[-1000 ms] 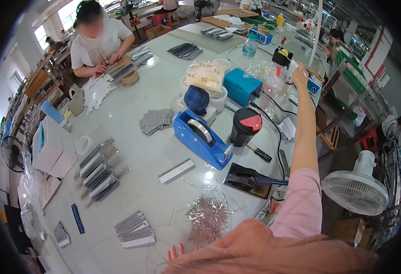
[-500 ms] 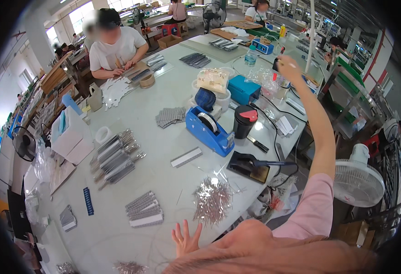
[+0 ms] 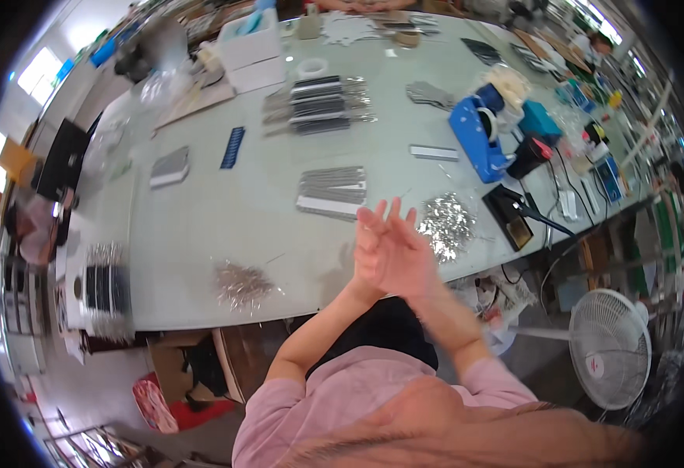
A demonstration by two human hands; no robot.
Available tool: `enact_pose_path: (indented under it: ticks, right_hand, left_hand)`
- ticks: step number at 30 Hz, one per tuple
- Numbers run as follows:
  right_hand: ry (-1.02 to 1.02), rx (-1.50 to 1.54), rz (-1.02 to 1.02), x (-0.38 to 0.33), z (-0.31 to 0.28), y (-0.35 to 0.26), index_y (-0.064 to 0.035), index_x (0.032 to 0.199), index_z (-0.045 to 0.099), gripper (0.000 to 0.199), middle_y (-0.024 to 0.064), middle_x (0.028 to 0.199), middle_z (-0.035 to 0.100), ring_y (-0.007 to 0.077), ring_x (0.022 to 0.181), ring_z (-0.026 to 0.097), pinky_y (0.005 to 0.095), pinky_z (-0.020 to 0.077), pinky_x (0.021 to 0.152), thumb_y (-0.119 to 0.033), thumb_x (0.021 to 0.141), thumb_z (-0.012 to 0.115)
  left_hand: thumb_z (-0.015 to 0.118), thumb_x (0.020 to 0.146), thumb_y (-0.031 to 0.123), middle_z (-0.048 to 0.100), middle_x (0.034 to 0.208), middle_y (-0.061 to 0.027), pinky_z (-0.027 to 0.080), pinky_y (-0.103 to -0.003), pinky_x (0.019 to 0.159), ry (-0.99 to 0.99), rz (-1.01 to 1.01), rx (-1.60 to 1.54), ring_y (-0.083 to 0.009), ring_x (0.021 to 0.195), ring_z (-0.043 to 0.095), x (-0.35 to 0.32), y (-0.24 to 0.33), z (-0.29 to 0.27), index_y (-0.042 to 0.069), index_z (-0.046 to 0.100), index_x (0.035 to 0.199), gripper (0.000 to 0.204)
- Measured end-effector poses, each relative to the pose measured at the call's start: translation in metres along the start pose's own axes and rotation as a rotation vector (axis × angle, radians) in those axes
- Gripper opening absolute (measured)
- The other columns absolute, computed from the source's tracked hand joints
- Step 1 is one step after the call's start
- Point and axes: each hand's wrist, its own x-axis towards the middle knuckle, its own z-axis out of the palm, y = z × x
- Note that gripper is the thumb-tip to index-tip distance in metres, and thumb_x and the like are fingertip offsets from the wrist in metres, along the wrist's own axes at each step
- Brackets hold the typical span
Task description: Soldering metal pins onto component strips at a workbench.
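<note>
My left hand [image 3: 371,234] and my right hand [image 3: 406,261] are pressed together palm to palm over the near edge of the pale green table [image 3: 225,210]. The fingers are stretched out and slightly spread, and nothing is held in either hand. Just right of the hands lies a heap of small shiny metal pieces [image 3: 445,222]. A stack of flat grey packs [image 3: 332,191] lies just beyond the fingertips. A second shiny heap [image 3: 242,285] sits to the left near the table edge.
A blue tape dispenser [image 3: 478,132], a black cup [image 3: 527,156] and a black tray with a cable [image 3: 515,220] stand at the right. More grey packs [image 3: 326,105] and a white box [image 3: 250,51] lie further back. A white fan [image 3: 611,347] stands on the floor at the right.
My right arm, stretched far out to the right before, has come back in and met my left hand. The view has swung left and down over the table.
</note>
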Motion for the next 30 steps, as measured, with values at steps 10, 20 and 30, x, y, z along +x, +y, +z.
enact_pose_path:
  ticks: [10,20,30]
  right_hand:
    - [0.334,0.298,-0.174,0.015,-0.025,0.072,-0.0129,0.137,0.047,0.042,0.01,0.125,0.056,0.0254,0.117,0.049,0.0419,0.0423,0.092,-0.027,0.097,0.043]
    - [0.512,0.248,-0.15,0.006,-0.045,0.078,-0.0138,0.133,0.05,0.039,0.0106,0.129,0.054,0.0291,0.119,0.049,0.0413,0.0412,0.094,-0.032,0.099,0.043]
    - [0.565,-0.016,-0.152,0.007,-0.028,0.097,-0.0156,0.141,0.041,0.045,0.0126,0.142,0.043,0.0278,0.135,0.037,0.0432,0.0327,0.106,-0.031,0.099,0.043]
  left_hand:
    - [0.041,0.094,0.041,0.022,0.158,-0.0072,0.017,-0.044,0.116,-0.087,0.104,0.235,-0.0263,0.146,0.018,-0.042,-0.015,-0.002,0.023,0.028,0.15,0.061]
    - [0.043,0.094,0.034,0.022,0.158,-0.0056,0.02,-0.043,0.116,0.117,0.472,0.226,-0.02,0.146,0.018,-0.032,-0.009,-0.008,0.016,0.028,0.149,0.059]
    - [0.046,0.09,0.028,0.023,0.157,-0.0033,0.024,-0.045,0.115,0.016,0.448,0.331,-0.0205,0.145,0.024,-0.038,-0.003,-0.024,0.025,0.025,0.149,0.063]
